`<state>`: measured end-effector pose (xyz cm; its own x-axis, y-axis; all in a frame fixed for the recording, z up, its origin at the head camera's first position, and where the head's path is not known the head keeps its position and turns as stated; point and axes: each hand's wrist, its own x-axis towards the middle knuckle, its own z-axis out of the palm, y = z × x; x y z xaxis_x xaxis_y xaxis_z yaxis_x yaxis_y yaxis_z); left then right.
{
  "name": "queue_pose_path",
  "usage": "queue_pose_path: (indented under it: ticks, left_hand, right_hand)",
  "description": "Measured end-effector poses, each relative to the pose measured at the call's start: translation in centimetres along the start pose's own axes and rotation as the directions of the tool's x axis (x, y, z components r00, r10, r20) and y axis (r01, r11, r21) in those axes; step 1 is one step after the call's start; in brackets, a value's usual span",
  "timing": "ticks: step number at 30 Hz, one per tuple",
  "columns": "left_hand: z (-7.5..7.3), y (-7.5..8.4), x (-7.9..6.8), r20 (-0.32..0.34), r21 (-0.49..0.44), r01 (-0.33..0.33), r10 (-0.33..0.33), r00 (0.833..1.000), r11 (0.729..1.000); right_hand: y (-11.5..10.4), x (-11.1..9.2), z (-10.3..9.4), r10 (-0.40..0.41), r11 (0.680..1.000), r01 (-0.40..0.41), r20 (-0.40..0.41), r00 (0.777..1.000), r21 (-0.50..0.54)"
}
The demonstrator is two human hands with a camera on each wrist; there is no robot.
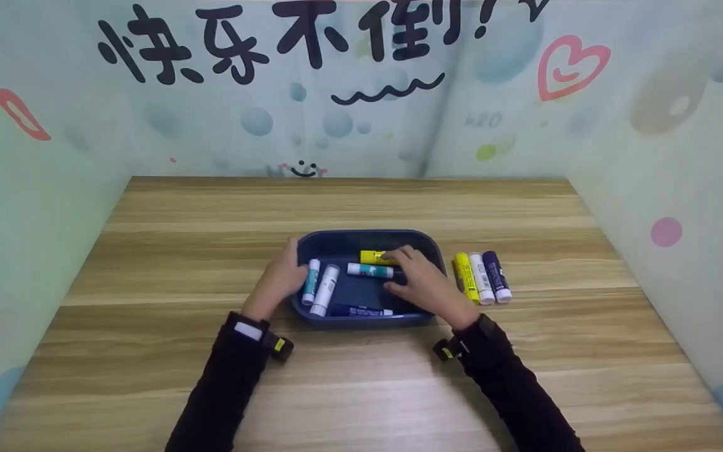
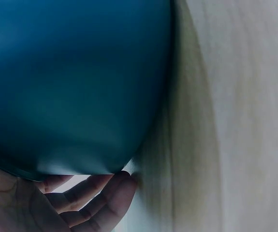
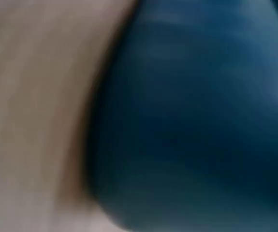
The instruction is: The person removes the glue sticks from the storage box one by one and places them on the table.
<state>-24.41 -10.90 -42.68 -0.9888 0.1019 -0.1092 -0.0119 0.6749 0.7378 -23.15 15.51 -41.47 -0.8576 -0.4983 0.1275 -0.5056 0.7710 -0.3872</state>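
Midway between the left and right edges of the wooden surface [image 1: 349, 389], well short of its far edge, stood a dark blue tray [image 1: 368, 321], its long sides parallel to that far edge. At the tray's left edge was the left hand [image 1: 285, 273], its grip clamped on the rim; the left wrist view showed curled fingers [image 2: 114, 200] against the tray's end. Over the tray's right edge reached the right hand [image 1: 424, 282], fingertips at a yellow tube [image 1: 371, 257], thumb and fingers apart, so that grip was spread. The yellow tube lay toward the tray's far edge, right of its middle, partly hidden by the fingers.

Just nearer lay a teal-labelled tube [image 1: 369, 270], roughly parallel to it. By the tray's left edge lay a teal-and-white tube [image 1: 310, 282], and just beside that a white tube [image 1: 324, 290], slanting toward the near-left corner. Along the near edge lay a dark blue tube [image 1: 364, 311].

Outside, between the tray and the right edge of the surface, three more lay side by side: a second yellow tube [image 1: 467, 279], a second white tube [image 1: 481, 279] and a purple tube [image 1: 497, 276]. The right wrist view was blurred, filled mostly by the tray's outer wall.
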Motion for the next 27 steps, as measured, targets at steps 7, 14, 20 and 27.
queue_pose_path:
  ticks: [7,14,20,27]
  left_hand:
    - [-0.02,-0.17,0.16,0.0,0.004,0.007,-0.007,1.0,1.0]
    - [0.03,-0.13,0.1,0.006,-0.011,0.029,-0.028,1.0,1.0]
    - [0.0,0.0,0.05,0.012,0.001,0.041,-0.041,0.999,0.999]
    - [0.07,0.07,0.03,0.006,-0.001,0.021,-0.021,1.0,1.0]
  right_hand:
    - [0.3,0.18,0.59,-0.052,0.998,0.053,0.03,0.998,-0.031]
    - [0.06,0.2,0.73,-0.033,0.994,0.047,0.147,0.989,-0.094]
    - [0.01,0.25,0.74,-0.023,0.993,0.046,0.197,0.98,-0.113]
    - [0.03,0.17,0.57,-0.009,0.997,0.023,0.19,0.982,-0.071]
